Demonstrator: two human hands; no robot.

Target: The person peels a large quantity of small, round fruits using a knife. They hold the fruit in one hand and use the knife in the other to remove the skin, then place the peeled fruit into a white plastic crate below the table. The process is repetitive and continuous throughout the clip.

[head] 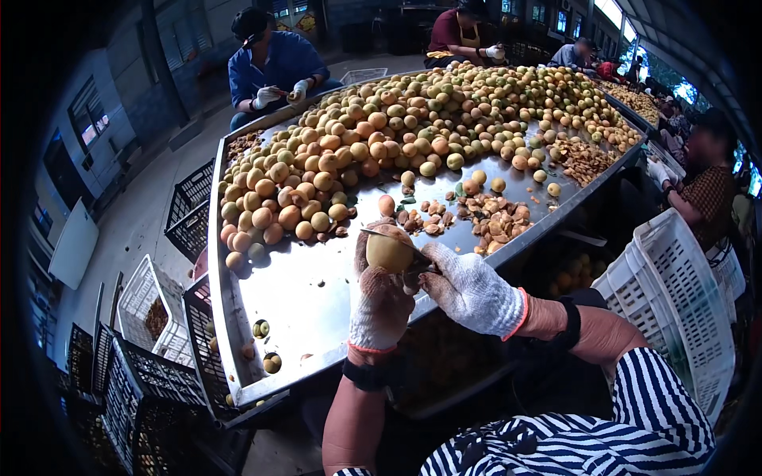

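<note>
My left hand (381, 297), in a stained white knit glove, holds a round yellow-green fruit, seemingly an apricot (389, 251), over the near edge of the metal table (297, 297). My right hand (467, 285), gloved alike, grips a small knife whose thin blade (390, 235) lies across the top of the fruit. Its handle is mostly hidden by my fingers. Beyond my hands lie a pile of brown fruit stones (500, 220) and a few single fruits. A large heap of apricots (369, 131) covers the far part of the table.
Black plastic crates (190, 196) and a white crate (143, 291) stand on the floor at left. Another white crate (667, 297) is close at my right. A co-worker in blue (277, 65) sits across the table; several others work farther back and at right. Two holes in the tabletop show fruit.
</note>
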